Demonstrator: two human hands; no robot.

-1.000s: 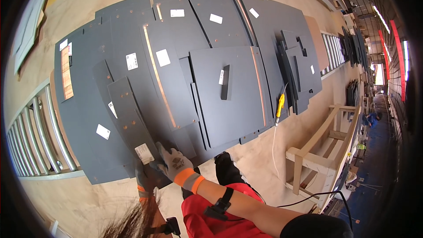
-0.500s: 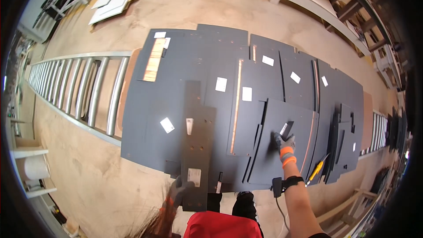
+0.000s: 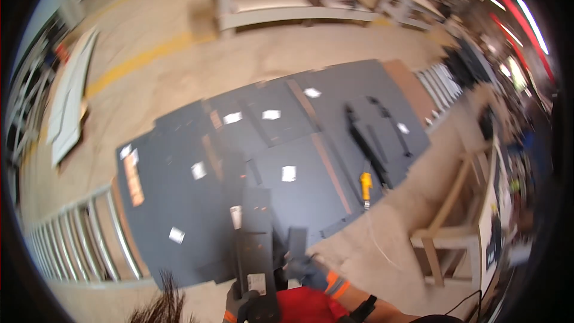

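My gloved left hand [image 3: 240, 304] is closed around the near end of long dark grey panels [image 3: 257, 245], stacked together, with white labels and small holes. They stick out away from my body over the other boards. Close beside them, my gloved right hand [image 3: 306, 270] grips a small dark rectangular piece [image 3: 297, 240]; its fingers are blurred. Beneath and beyond lies a broad spread of dark grey boards [image 3: 161, 221], many bearing white labels. A yellow-handled tool [image 3: 366, 186] rests toward the right near edge of the spread.
Metal roller conveyors [image 3: 89, 233] extend from the left and from the far right [image 3: 439, 84]. A wooden frame stand [image 3: 448, 242] is at the right. White panels [image 3: 72, 101] lie on the floor at far left, and a long bench [image 3: 299, 15] stands beyond.
My right hand has lifted the small dark piece off a board and drawn it toward my body, beside the long panels. My left hand keeps its hold. The view has swung right.
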